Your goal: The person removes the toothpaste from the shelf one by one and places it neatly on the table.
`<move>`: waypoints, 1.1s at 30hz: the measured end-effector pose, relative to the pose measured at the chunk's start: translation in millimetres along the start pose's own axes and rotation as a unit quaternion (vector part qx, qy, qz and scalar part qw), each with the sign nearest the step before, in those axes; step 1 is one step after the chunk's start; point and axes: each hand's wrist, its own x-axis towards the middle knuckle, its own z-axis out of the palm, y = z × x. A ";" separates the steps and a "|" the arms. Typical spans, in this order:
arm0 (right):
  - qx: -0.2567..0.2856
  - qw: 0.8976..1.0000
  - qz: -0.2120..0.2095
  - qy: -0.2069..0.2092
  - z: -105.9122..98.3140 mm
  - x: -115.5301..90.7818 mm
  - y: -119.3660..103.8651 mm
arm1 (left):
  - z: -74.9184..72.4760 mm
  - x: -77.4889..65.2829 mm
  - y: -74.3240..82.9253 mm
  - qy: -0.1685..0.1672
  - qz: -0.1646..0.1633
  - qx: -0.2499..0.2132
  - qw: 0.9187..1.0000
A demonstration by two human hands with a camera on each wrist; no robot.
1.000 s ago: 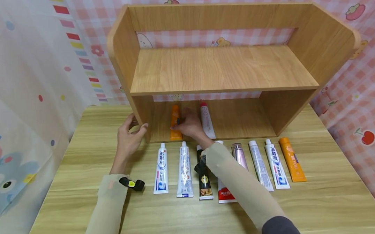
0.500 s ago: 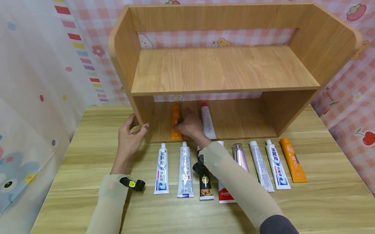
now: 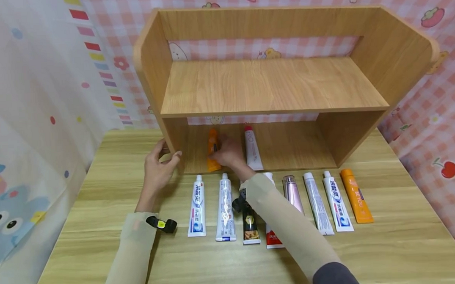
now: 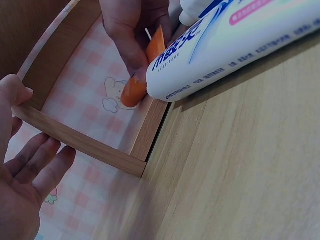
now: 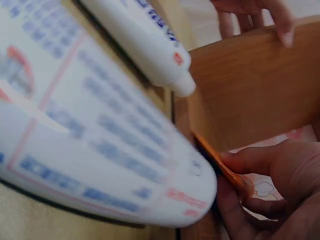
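Observation:
An orange tube [image 3: 213,161] is on the left part of the wooden shelf's [image 3: 274,87] lower level. My right hand [image 3: 229,152] reaches in from the front and pinches this tube between thumb and fingers; in the right wrist view the tube [image 5: 222,165] appears edge-on. My left hand [image 3: 159,167] holds the shelf's left side panel [image 3: 154,90], thumb on one face and fingers on the other, as the left wrist view shows. Right of my right hand, a pale tube with a red cap [image 3: 253,151] lies on the same level.
In front of the shelf, several tubes lie in a row on the wooden table [image 3: 82,233]. Among them are a white-and-blue toothpaste tube [image 3: 196,207], a black tube [image 3: 251,230], a pink metallic tube [image 3: 292,194] and another orange tube [image 3: 356,197]. My right forearm partly covers a red-and-white tube [image 3: 272,237].
The orange tube inside the shelf has tilted slightly under my right hand's pinch. My left hand keeps its place on the side panel. The head view has shifted a little.

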 end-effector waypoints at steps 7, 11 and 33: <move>0.102 0.992 -0.006 -0.071 -9.9 1.1 8.8 | 0.5 0.2 -1.4 0.000 0.003 0.014 1.000; 0.183 0.976 0.028 -0.114 -15.1 -1.1 14.9 | 0.4 0.3 -2.3 0.002 0.002 0.010 1.000; 0.325 0.931 0.023 -0.167 -29.2 -14.4 32.8 | 1.2 -0.3 -0.8 0.007 -0.002 0.004 1.000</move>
